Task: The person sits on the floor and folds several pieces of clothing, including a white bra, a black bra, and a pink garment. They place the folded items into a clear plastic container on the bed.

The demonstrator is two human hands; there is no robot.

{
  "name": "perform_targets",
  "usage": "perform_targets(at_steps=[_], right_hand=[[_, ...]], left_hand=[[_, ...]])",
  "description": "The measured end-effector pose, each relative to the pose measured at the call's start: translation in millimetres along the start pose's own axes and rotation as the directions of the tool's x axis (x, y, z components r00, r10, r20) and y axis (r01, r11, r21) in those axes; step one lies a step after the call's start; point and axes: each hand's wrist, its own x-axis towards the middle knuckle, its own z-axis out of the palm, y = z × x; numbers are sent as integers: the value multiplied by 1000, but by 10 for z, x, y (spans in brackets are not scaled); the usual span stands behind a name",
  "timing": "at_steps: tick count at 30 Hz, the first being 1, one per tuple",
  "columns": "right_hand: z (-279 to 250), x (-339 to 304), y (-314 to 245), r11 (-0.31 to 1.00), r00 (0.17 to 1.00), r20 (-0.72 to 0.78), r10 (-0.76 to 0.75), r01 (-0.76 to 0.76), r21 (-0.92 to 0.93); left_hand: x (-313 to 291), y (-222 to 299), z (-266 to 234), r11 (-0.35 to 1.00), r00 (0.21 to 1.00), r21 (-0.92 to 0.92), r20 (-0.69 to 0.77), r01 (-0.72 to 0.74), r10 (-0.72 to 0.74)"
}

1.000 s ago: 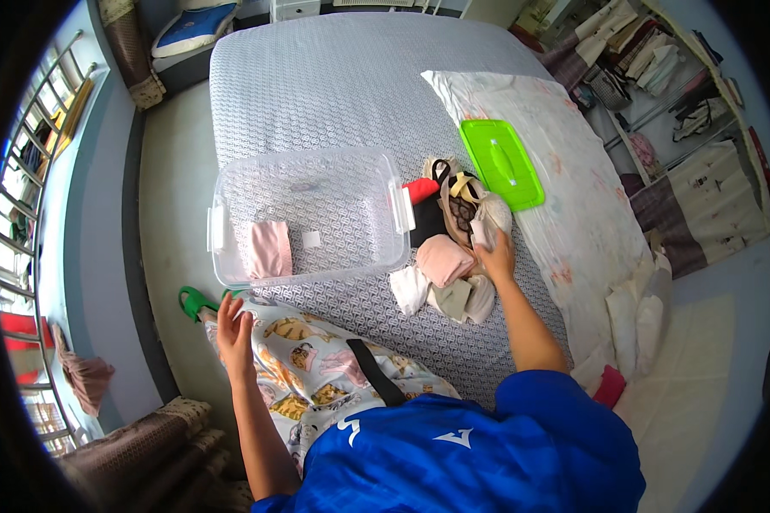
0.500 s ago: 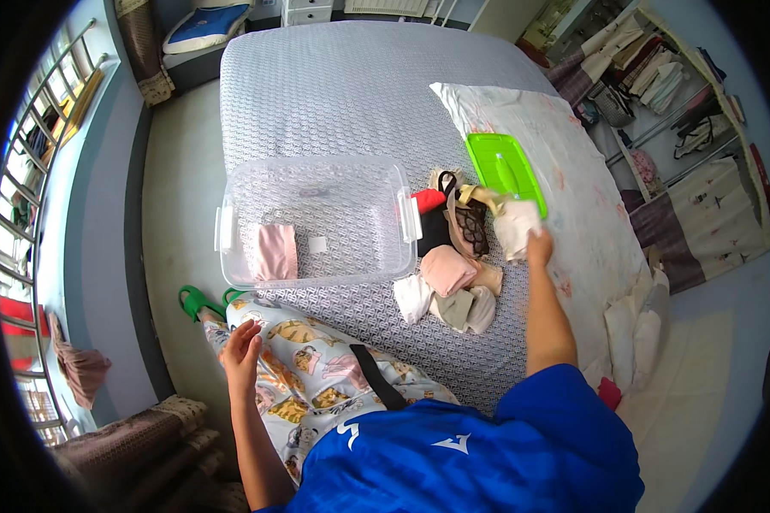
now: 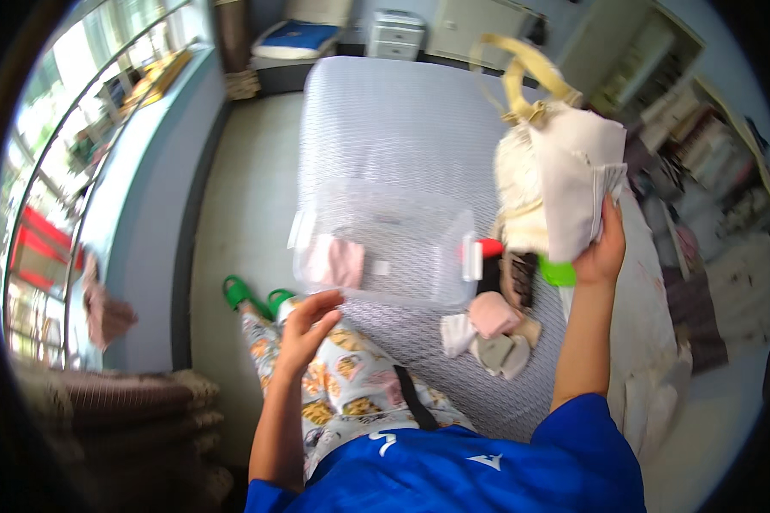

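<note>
My right hand grips a cream bra by its lower edge, holding it up over the right side of the bed. Its pale yellow straps stick up at the top. My left hand is open in the air above my thigh, near the front edge of a clear plastic storage box. Inside the box lie a folded pink garment and a small white square. Right of the box is a pile of clothing: a rolled peach piece, a white piece, a black lace bra and something red.
A green lid shows partly behind the held bra. A pale floral pillow or sheet lies along the bed's right side. The patterned bed spreads ahead. Barred windows stand at the left, open shelves with clothes at the right.
My right hand has raised the cream bra off the bed, closer to the camera. My left hand has moved right, toward the box. The whole view has shifted.
</note>
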Motion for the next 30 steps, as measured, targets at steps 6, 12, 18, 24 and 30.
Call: perform_targets(at_steps=[6,12,18,24,30], right_hand=[[953,-747,1435,786,787,192,587,-611,99],[1237,-1214,2031,822,748,431,505,-264,-505],[1660,-1557,2087,756,707,648,282,252,-604],[1533,-1347,2406,841,732,429,529,-386,-380],[1317,-1206,2452,742,717,466,518,-106,-662]], left_hand=[[-469,248,41,662,984,-733,-61,-158,168],[-847,371,-239,888,855,-411,-518,-208,-39],[-979,648,-261,989,862,0,-490,-146,128],[-1300,662,-727,896,805,-313,-589,-316,78],[-1584,650,-995,711,741,-488,-667,-507,70]])
